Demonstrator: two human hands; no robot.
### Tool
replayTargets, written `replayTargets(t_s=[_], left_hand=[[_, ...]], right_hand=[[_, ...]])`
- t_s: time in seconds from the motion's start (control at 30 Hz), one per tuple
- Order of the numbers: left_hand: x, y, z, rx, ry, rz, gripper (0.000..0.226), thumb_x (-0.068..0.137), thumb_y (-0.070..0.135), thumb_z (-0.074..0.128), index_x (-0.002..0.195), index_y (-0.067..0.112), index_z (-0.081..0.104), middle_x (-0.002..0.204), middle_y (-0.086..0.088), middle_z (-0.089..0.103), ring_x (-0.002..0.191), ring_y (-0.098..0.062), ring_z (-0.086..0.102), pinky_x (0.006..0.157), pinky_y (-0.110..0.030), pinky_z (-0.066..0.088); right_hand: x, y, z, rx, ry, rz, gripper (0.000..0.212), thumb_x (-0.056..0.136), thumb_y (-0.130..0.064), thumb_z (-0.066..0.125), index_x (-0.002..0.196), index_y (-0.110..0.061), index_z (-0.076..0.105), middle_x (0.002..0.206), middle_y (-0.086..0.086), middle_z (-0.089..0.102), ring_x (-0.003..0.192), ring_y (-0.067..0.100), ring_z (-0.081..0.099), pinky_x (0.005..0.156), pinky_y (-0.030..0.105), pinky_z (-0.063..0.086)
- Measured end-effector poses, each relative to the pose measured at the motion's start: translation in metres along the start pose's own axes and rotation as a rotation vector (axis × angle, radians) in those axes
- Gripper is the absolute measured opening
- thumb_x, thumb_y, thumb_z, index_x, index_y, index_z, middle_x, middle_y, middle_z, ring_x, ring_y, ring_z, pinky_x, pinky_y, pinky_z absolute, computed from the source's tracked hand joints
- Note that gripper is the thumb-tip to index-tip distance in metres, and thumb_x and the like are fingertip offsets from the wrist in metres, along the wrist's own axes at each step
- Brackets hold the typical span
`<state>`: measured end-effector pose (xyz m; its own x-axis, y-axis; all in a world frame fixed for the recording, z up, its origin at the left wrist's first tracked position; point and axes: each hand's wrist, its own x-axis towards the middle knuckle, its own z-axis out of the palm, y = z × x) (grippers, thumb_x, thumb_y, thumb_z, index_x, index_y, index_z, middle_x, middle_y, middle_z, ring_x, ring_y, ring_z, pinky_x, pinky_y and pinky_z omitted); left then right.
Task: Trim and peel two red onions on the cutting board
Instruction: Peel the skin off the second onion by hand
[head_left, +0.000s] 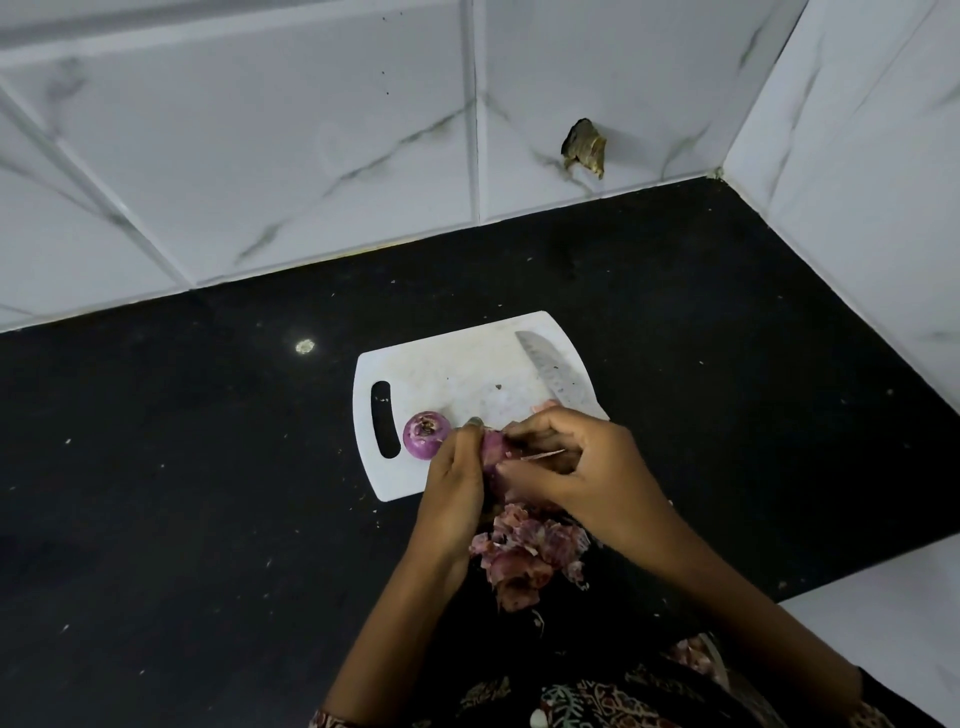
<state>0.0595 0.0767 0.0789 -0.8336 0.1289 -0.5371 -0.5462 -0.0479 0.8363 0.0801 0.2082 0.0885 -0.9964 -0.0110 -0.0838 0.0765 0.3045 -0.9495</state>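
Note:
A white cutting board (457, 364) lies on the black counter. One peeled red onion (426, 435) sits on the board beside its handle slot, cut end up. My left hand (454, 488) grips a second red onion (492, 451) over the board's near edge. My right hand (576, 467) pinches a strip of papery skin at that onion's side. A knife (556, 375) lies on the board's right part, blade pointing away, its handle hidden under my right hand.
A heap of pinkish onion skins (524, 553) lies on the black counter (208, 493) just below the board, between my forearms. White marble-look tiled walls (311, 156) stand behind and to the right. A brown scrap (584, 148) sticks to the back wall.

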Motion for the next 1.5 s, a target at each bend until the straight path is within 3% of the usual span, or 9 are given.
replayTargets(t_s=[0.13,0.33,0.43,0.5,0.63,0.8,0.97,1.23,1.5], left_hand=[[0.000,0.001,0.000,0.022,0.042,0.030,0.038,0.099,0.031,0.036,0.099,-0.002,0.055,0.098,-0.027,0.058,0.078,-0.017,0.056,0.063,-0.026,0.046],[-0.004,0.005,-0.001,-0.110,-0.011,-0.061,0.035,0.102,0.038,0.033,0.092,0.014,0.055,0.063,0.001,0.065,0.053,-0.011,0.054,0.052,-0.022,0.046],[0.000,0.003,0.001,-0.167,0.009,-0.100,0.040,0.103,0.039,0.031,0.093,0.012,0.059,0.066,-0.004,0.069,0.060,-0.015,0.060,0.045,-0.017,0.046],[0.002,0.002,0.002,-0.182,0.031,-0.117,0.042,0.103,0.039,0.031,0.093,0.011,0.061,0.073,-0.007,0.071,0.065,-0.017,0.062,0.044,-0.017,0.046],[0.000,0.003,0.002,-0.167,0.002,-0.100,0.050,0.104,0.038,0.028,0.096,0.003,0.064,0.069,-0.010,0.071,0.054,-0.012,0.066,0.044,-0.016,0.047],[-0.001,0.006,0.000,-0.113,-0.010,-0.064,0.047,0.101,0.042,0.036,0.100,0.005,0.066,0.093,-0.016,0.075,0.080,-0.020,0.073,0.064,-0.026,0.057],[0.002,0.004,-0.001,-0.016,0.000,-0.021,0.038,0.100,0.035,0.039,0.096,0.006,0.063,0.096,-0.021,0.070,0.077,-0.018,0.068,0.059,-0.024,0.054],[-0.002,0.007,0.001,-0.018,-0.034,-0.026,0.034,0.101,0.030,0.039,0.084,0.013,0.062,0.079,-0.005,0.068,0.065,-0.011,0.064,0.056,-0.023,0.051],[-0.003,0.011,0.002,-0.006,0.010,-0.005,0.043,0.099,0.024,0.036,0.106,-0.014,0.055,0.107,-0.036,0.060,0.084,-0.027,0.061,0.070,-0.032,0.053]], right_hand=[[0.000,0.006,0.011,-0.021,0.085,-0.022,0.006,0.081,-0.016,0.073,0.086,-0.014,0.069,0.086,-0.008,0.068,0.087,0.004,0.067,0.077,0.027,0.055],[0.012,0.019,-0.009,-0.140,0.238,0.139,0.014,0.090,-0.024,0.063,0.077,-0.019,0.062,0.066,-0.009,0.065,0.061,0.006,0.064,0.061,0.032,0.055],[0.007,0.017,-0.011,-0.225,0.176,0.087,0.025,0.094,-0.026,0.058,0.069,-0.021,0.060,0.053,-0.017,0.059,0.052,0.001,0.057,0.049,0.018,0.042],[0.004,0.012,-0.008,-0.208,0.151,0.049,0.008,0.091,-0.016,0.060,0.084,-0.019,0.063,0.065,-0.008,0.064,0.061,0.005,0.060,0.055,0.021,0.045],[0.001,0.001,0.001,-0.114,0.065,0.002,0.018,0.084,-0.012,0.065,0.100,-0.020,0.065,0.097,-0.008,0.061,0.086,0.006,0.062,0.071,0.023,0.054],[0.003,-0.004,0.005,-0.090,0.031,0.041,0.024,0.074,-0.029,0.073,0.097,-0.024,0.070,0.093,-0.005,0.068,0.080,0.007,0.066,0.072,0.026,0.056],[0.004,-0.005,0.003,-0.051,0.025,0.091,0.031,0.060,-0.038,0.074,0.087,-0.023,0.072,0.087,-0.003,0.070,0.074,0.006,0.069,0.069,0.026,0.058],[0.009,-0.001,-0.009,0.024,0.074,0.112,0.013,0.075,0.001,0.070,0.084,-0.007,0.076,0.082,0.003,0.074,0.078,0.012,0.070,0.072,0.018,0.055],[0.003,-0.008,-0.003,-0.059,0.003,0.114,0.037,0.056,-0.043,0.076,0.086,-0.020,0.073,0.083,-0.005,0.072,0.076,0.007,0.070,0.074,0.033,0.059]])
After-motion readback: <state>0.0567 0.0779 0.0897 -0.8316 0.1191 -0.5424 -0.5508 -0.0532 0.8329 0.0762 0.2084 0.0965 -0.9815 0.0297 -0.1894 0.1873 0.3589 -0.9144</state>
